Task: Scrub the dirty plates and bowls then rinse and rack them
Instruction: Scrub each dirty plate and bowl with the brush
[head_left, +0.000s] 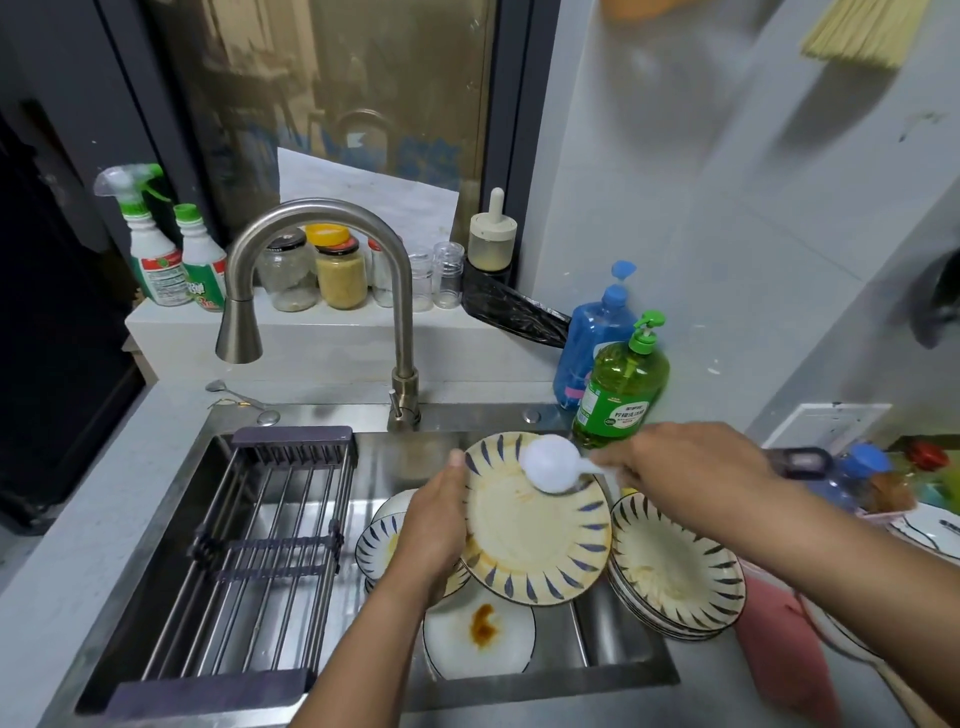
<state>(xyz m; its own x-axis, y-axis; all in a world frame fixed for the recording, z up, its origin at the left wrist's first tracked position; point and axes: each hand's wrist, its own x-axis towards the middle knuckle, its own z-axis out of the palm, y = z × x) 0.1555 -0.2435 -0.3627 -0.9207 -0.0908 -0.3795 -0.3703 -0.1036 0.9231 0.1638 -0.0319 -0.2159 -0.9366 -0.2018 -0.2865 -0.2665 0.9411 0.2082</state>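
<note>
The left hand (434, 530) grips the left rim of a cream plate (535, 525) with dark blue dashes round its edge, thumb over the top of the rim, holding the plate tilted above the steel sink (628, 670). The right hand (691, 467) holds the handle of a white round-headed scrubber (548, 462), whose head lies against the upper part of the plate's stained face. Below the held plate, on the sink floor, lies a white plate (480, 634) with a brown sauce stain, and to the left of it, partly hidden by the left wrist, sit striped bowls (379, 540). Just right of the held plate a stack of matching plates (675, 577) stands on the sink's right edge, the top one smeared. A dark drying rack (270, 545) spans the left half of the sink. The curved steel tap (322, 280) rises behind the sink, its spout hanging over the rack side. On the desk (67, 545) at the back right stand a green soap bottle (621, 387) and a blue pump bottle (595, 332) just behind it. The ledge behind the tap carries two spray bottles (171, 249) at the left and several jars (337, 270) beside them.
</note>
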